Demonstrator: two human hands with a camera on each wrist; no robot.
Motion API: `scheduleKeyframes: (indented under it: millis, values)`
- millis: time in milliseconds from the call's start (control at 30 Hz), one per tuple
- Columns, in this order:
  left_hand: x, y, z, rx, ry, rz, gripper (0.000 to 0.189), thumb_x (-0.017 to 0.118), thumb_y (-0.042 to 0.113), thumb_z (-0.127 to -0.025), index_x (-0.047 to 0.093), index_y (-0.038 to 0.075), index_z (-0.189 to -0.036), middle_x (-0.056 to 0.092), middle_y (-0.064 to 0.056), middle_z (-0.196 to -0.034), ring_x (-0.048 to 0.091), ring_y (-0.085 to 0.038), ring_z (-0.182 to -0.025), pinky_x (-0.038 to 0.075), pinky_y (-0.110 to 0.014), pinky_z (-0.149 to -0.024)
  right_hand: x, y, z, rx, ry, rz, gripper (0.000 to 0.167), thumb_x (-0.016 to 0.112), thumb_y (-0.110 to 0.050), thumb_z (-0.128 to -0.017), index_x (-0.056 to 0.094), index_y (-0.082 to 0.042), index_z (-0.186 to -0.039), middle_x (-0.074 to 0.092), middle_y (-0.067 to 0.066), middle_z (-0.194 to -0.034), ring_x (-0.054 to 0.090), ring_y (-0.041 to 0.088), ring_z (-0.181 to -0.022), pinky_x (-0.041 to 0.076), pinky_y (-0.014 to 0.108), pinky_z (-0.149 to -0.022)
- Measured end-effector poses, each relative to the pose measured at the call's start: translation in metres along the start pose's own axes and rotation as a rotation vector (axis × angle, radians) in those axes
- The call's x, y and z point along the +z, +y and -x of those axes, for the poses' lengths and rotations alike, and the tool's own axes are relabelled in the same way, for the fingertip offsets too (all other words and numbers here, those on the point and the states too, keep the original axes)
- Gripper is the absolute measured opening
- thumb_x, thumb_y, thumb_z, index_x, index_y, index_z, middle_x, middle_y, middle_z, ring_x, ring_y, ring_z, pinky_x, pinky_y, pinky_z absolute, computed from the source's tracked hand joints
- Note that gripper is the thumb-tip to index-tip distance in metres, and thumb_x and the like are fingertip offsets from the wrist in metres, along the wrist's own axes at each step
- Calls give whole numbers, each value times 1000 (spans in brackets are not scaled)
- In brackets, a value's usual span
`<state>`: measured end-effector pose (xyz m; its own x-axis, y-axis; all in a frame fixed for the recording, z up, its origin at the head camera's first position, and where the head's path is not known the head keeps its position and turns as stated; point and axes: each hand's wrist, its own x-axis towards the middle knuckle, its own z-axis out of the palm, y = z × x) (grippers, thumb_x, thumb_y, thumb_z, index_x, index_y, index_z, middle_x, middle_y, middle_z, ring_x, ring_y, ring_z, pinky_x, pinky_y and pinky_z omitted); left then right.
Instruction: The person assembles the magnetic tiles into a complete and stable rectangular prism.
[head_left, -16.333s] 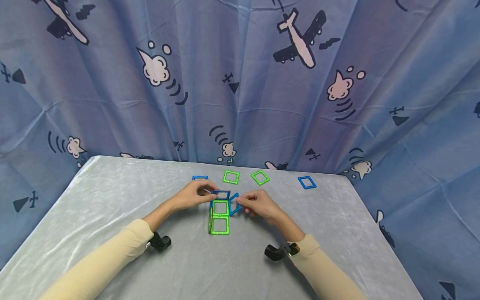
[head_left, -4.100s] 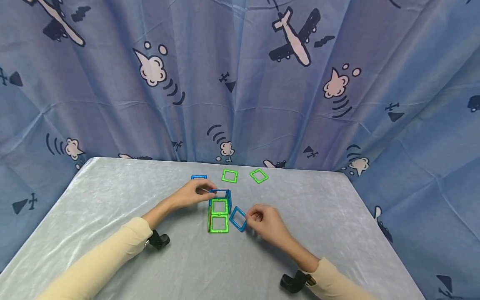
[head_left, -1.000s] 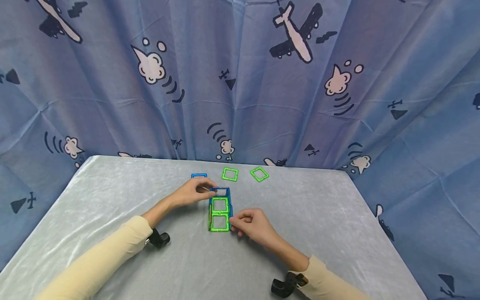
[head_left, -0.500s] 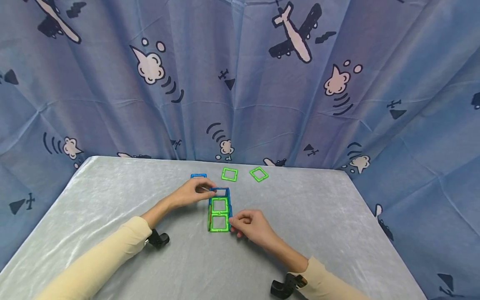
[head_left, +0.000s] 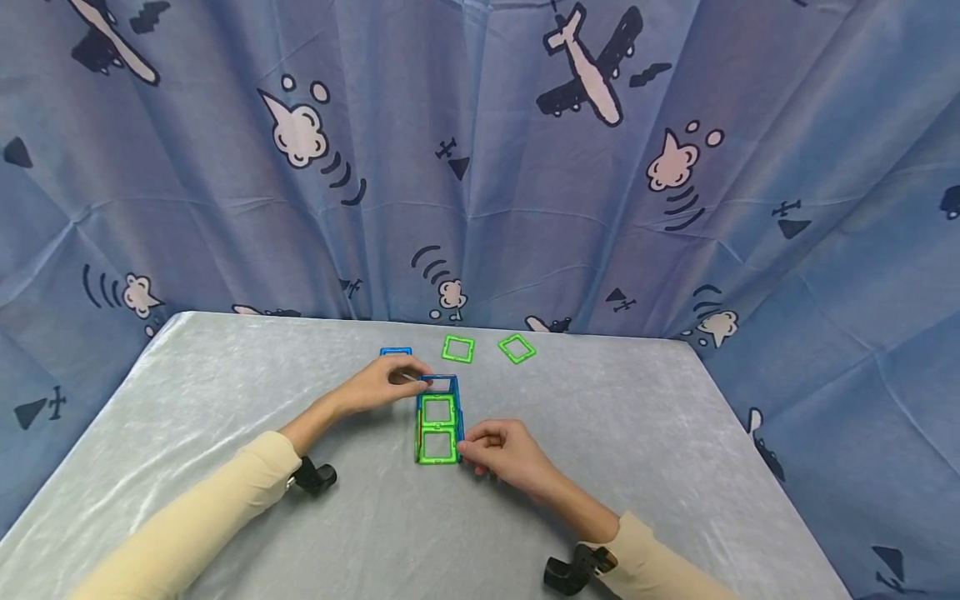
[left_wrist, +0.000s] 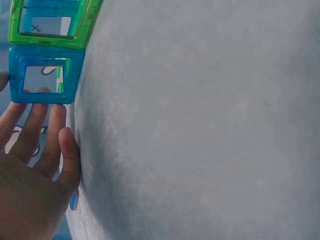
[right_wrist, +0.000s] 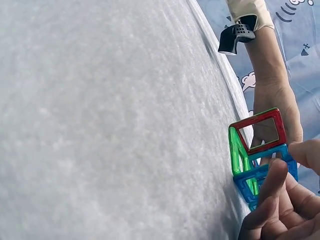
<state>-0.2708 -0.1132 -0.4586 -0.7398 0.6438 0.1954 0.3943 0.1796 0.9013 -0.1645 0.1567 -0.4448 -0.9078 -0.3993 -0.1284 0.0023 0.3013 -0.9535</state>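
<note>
Magnetic tiles form an open box around two green tiles (head_left: 438,428) lying in line on the table. Blue tiles stand at the back and along the right side, and a red tile (right_wrist: 281,131) stands upright in the right wrist view. My left hand (head_left: 381,387) holds the box's back left corner, thumb and fingers about a blue tile (left_wrist: 42,97); the left wrist view shows fingertips at its edge. My right hand (head_left: 510,454) pinches another blue tile (head_left: 461,429), upright against the front green tile's right edge. Its fingers partly hide that tile.
Behind the box lie two loose green tiles, one squarish to the eye (head_left: 457,360) and one turned like a diamond (head_left: 517,337). A loose blue tile (head_left: 396,350) lies beyond my left hand. A patterned blue curtain (head_left: 480,167) hangs behind the table (head_left: 360,533).
The far-right blue tile has left its place. My right hand brought a blue tile leftward, from apart to upright against the box's front right side. Over the last second both hands stay almost still.
</note>
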Motion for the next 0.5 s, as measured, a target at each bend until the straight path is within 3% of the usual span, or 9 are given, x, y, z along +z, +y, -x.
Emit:
scheduleKeyframes:
  millis: [500]
  values:
    - [-9,1,9,-73,-43,41,29,58,9,-105,61,-9,-127,64,-27,-121,68,-35,-102,55,-50,-77,-14,5,-6,-58,23,55,19,70,-13,-98,73,5,-103,67,23,-81,59,17,-66,43,24,-54]
